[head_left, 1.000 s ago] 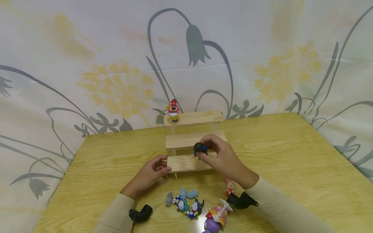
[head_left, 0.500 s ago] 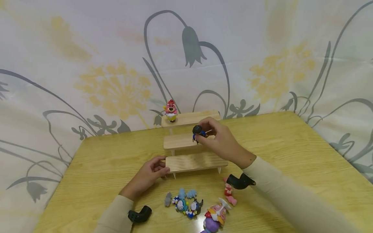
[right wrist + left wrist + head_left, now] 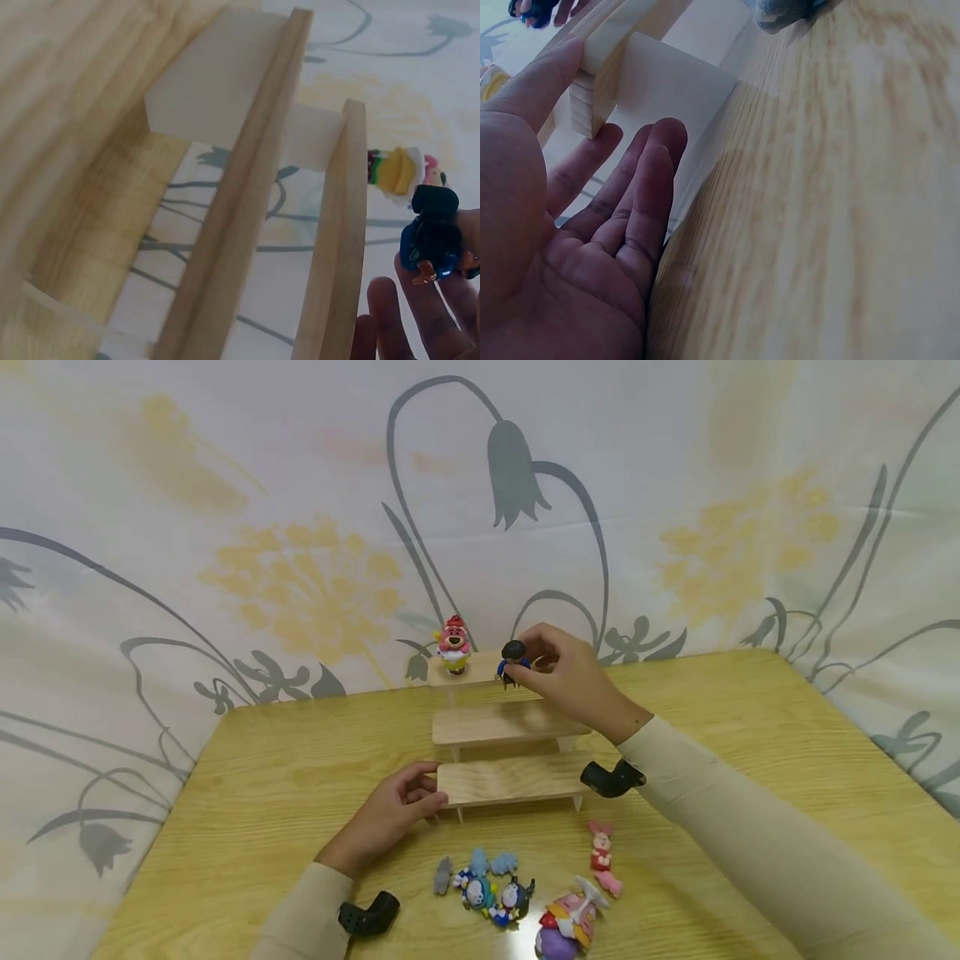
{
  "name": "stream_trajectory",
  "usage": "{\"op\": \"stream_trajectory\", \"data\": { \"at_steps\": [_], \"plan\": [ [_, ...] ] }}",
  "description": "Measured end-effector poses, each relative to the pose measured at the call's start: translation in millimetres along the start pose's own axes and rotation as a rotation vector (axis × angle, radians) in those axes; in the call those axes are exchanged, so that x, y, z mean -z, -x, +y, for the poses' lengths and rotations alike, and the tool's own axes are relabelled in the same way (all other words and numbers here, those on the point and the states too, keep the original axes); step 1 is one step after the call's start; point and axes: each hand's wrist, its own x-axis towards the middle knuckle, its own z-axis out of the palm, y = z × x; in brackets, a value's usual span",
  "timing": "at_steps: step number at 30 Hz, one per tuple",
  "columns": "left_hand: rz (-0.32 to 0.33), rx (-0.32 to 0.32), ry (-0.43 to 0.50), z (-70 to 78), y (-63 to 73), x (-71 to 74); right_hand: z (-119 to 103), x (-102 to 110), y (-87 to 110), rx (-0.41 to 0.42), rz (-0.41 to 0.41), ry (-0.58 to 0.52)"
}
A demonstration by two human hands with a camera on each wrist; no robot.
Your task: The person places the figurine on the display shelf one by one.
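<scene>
My right hand (image 3: 576,675) pinches a small dark-haired figurine in blue (image 3: 513,667) between thumb and fingers, in front of the top tier of a three-step wooden display stand (image 3: 517,781). In the right wrist view the figurine (image 3: 433,238) appears beside the top board, fingers behind it. At the lowest tier's left end, my left hand (image 3: 397,808) grips the board (image 3: 604,82), thumb on its upper side and index finger under it. The other left fingers curl loosely beside the white support (image 3: 667,82). A pink bear figurine with a red top (image 3: 453,647) stands on the top tier's left end.
Several small figurines, including a teal one (image 3: 477,893) and a grey one (image 3: 442,877), lie on the wooden table (image 3: 300,760) before the stand. A pink-and-purple figurine (image 3: 558,935) and a pink pig figurine (image 3: 601,850) lie to their right. A patterned cloth (image 3: 315,460) hangs behind.
My right hand has lifted the dark-haired figurine from over the lowest tier, past the middle one, up to the top tier. The left hand stays at the lowest board's end.
</scene>
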Motion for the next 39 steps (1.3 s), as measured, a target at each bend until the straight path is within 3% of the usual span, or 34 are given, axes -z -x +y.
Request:
{"op": "stream_trajectory", "data": {
  "at_steps": [14, 22, 39],
  "plan": [
    [-0.009, 0.012, -0.009, 1.0, -2.2, -5.3, 5.1, -3.7, -28.4, -0.070, -0.016, 0.092],
    [-0.015, 0.020, 0.001, 4.5, -3.7, -8.6, 10.3, -2.6, -28.6, -0.107, -0.007, 0.114],
    [0.006, 0.025, -0.032, 1.3, -1.4, 0.7, 10.4, -7.4, -37.7, -0.136, -0.100, 0.074]
  ]
}}
